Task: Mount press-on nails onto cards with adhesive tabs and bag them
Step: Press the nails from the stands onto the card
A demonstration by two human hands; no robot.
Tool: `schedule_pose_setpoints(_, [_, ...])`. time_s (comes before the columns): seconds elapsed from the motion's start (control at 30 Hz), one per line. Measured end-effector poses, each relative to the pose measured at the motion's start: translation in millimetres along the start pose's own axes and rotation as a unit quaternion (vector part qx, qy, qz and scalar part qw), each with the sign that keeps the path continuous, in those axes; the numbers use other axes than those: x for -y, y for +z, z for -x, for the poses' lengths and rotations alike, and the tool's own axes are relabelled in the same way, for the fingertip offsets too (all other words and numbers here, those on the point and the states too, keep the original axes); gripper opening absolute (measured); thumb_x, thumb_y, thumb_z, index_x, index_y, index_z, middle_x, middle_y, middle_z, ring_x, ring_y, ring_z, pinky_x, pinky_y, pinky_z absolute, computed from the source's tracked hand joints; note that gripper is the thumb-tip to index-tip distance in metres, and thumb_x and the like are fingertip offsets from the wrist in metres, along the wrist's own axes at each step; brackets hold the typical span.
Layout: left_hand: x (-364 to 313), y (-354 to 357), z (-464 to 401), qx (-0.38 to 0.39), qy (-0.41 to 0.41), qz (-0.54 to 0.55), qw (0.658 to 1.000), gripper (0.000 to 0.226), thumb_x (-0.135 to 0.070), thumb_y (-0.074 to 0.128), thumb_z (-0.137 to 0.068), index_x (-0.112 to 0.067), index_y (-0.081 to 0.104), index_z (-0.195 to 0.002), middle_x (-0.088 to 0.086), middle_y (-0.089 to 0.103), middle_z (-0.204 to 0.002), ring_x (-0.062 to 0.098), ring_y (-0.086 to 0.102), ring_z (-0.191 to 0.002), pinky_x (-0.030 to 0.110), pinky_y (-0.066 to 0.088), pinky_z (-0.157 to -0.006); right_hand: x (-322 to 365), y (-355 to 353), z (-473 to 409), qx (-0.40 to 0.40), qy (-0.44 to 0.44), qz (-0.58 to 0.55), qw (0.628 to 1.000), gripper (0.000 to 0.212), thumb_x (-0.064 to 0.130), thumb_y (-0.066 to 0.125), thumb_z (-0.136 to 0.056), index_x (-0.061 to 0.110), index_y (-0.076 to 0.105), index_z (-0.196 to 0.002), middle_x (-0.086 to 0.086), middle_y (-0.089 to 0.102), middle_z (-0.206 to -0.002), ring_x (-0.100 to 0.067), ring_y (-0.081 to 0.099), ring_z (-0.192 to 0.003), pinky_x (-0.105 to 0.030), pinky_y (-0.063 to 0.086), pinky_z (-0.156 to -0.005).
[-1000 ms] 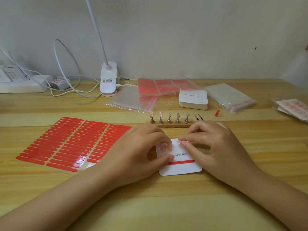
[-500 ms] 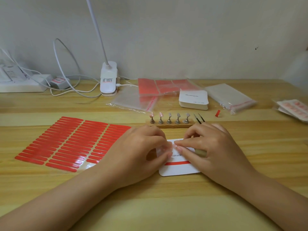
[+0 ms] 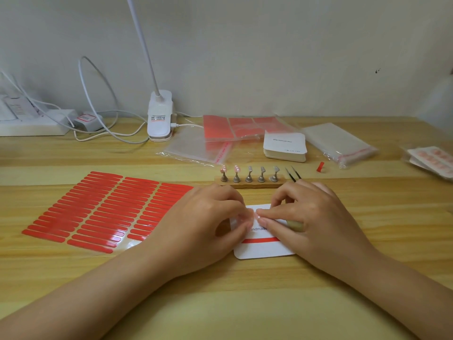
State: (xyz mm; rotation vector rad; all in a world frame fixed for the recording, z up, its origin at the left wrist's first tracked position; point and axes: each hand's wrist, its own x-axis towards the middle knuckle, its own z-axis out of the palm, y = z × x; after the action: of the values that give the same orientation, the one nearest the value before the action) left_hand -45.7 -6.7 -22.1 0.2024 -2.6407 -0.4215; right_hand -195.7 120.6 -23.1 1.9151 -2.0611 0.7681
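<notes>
Hands: I am seeing both resting low on the table (image 3: 367, 285), fingertips meeting over the white card.
Left hand (image 3: 203, 224): curling its fingers inward, thumb and forefinger pinching at the card's upper left part; something small and pale pink is showing at the fingertips, but I cannot tell whether it is a press-on nail or the fingernail.
Right hand (image 3: 311, 222): pressing its forefinger down on the upper part of the card, fingers bent; a pale slim tool handle is peeking out under the palm, and I cannot tell how it is being held.
Card (image 3: 264, 249): lying flat at the middle of the table, printed "andmade" where it is showing, a red adhesive strip (image 3: 259, 240) running across it.
Tab sheet (image 3: 98, 212): lying at 9 o'clock from the card, rows of red tabs, its right edge passing under the left hand.
Nail stand (image 3: 250, 181): sitting at 12 o'clock just beyond the hands, a wooden bar carrying five metal holders; the two leftmost are carrying pink nails (image 3: 230, 169).
Tweezers (image 3: 293, 173): black tips are pointing out just beyond the right hand.
Card stack (image 3: 285, 147): sitting farther out at 12 o'clock.
Bags (image 3: 340, 143): clear bags are lying at 1 o'clock, another at 11 o'clock beside the lamp base (image 3: 159, 119).
</notes>
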Motion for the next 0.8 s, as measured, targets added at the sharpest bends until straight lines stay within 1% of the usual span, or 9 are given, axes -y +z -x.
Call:
schedule_pose_setpoints(0.07, [0.0,0.1,0.1,-0.001,0.002,0.000,1.000,0.026,-0.036,0.052,-0.086,-0.020,0.072,-0.090,-0.007,0.065,-0.090,0.012,0.060,-0.081,0.039,0.050,-0.068,2.0,-2.0,0.1,0.008,-0.008,0.014,1.000,0.022,0.036,0.056,-0.083,0.026,0.075,-0.079,0.007,0.058,-0.073,-0.011,0.051,-0.068,-0.029,0.039,-0.069])
schedule_pose_setpoints(0.13, [0.0,0.0,0.0,-0.002,0.003,0.001,1.000,0.027,-0.037,0.051,-0.086,-0.020,0.072,-0.090,-0.007,0.065,-0.090,0.012,0.060,-0.080,0.039,0.050,-0.068,3.7,-3.3,0.2,0.010,-0.024,0.041,0.999,0.030,0.033,0.049,-0.084,0.023,0.075,-0.074,0.005,0.057,-0.074,-0.013,0.050,-0.068,-0.030,0.039,-0.070])
schedule_pose_setpoints(0.23, [-0.2,0.7,-0.3,-0.004,0.002,0.000,1.000,0.024,-0.035,0.055,-0.086,-0.019,0.073,-0.089,-0.006,0.065,-0.089,0.013,0.060,-0.080,0.039,0.050,-0.068,5.3,-4.2,0.7,0.011,-0.051,0.079,0.996,0.028,0.026,0.049,-0.082,0.017,0.071,-0.068,0.003,0.058,-0.078,-0.017,0.051,-0.071,-0.031,0.037,-0.075])
schedule_pose_setpoints(0.3, [-0.2,1.2,-0.3,-0.006,0.001,0.000,1.000,0.021,-0.033,0.057,-0.086,-0.019,0.073,-0.089,-0.006,0.065,-0.090,0.013,0.060,-0.080,0.038,0.049,-0.068,6.3,-5.3,1.2,0.014,-0.063,0.099,0.993,0.026,0.024,0.048,-0.079,0.016,0.072,-0.071,0.001,0.059,-0.081,-0.020,0.054,-0.076,-0.030,0.034,-0.078])
schedule_pose_setpoints(0.4, [-0.5,1.7,0.0,-0.009,0.002,-0.003,1.000,0.023,-0.034,0.056,-0.085,-0.019,0.072,-0.088,-0.006,0.065,-0.089,0.013,0.060,-0.080,0.038,0.050,-0.068,8.3,-5.7,2.4,0.021,-0.068,0.113,0.991,0.028,0.023,0.046,-0.078,0.014,0.072,-0.073,0.001,0.060,-0.082,-0.021,0.056,-0.081,-0.029,0.033,-0.080])
schedule_pose_setpoints(0.5, [-0.7,3.0,-0.1,-0.015,-0.002,-0.008,1.000,0.017,-0.031,0.063,-0.082,-0.018,0.073,-0.087,-0.005,0.066,-0.088,0.014,0.061,-0.078,0.038,0.050,-0.067,10.2,-4.4,4.0,0.028,-0.046,0.090,0.994,0.030,0.024,0.044,-0.080,0.014,0.071,-0.070,0.002,0.059,-0.084,-0.018,0.051,-0.084,-0.026,0.030,-0.082])
schedule_pose_setpoints(0.67, [-0.3,1.8,-0.1,-0.006,-0.008,0.007,1.000,0.025,-0.038,0.055,-0.083,-0.020,0.072,-0.088,-0.008,0.065,-0.089,0.010,0.059,-0.079,0.038,0.050,-0.068,9.3,-0.4,4.3,0.029,0.032,-0.004,0.999,0.038,0.032,0.038,-0.083,0.018,0.070,-0.069,0.008,0.052,-0.084,-0.003,0.035,-0.084,-0.019,0.024,-0.077])
schedule_pose_setpoints(0.73, [-0.4,1.4,-0.3,-0.003,-0.010,0.009,1.000,0.025,-0.039,0.056,-0.083,-0.020,0.072,-0.088,-0.008,0.065,-0.090,0.011,0.060,-0.080,0.038,0.050,-0.069,7.6,0.8,3.3,0.020,0.059,-0.043,0.997,0.039,0.036,0.037,-0.083,0.020,0.070,-0.073,0.011,0.051,-0.084,-0.001,0.035,-0.082,-0.013,0.024,-0.082])
schedule_pose_setpoints(0.8, [-0.8,1.1,-0.6,0.001,-0.013,0.006,1.000,0.024,-0.038,0.057,-0.083,-0.020,0.072,-0.089,-0.008,0.065,-0.090,0.011,0.060,-0.081,0.038,0.050,-0.070,6.8,1.9,3.1,0.017,0.064,-0.052,0.996,0.040,0.036,0.035,-0.083,0.021,0.072,-0.077,0.012,0.051,-0.084,-0.001,0.036,-0.083,-0.010,0.022,-0.085])
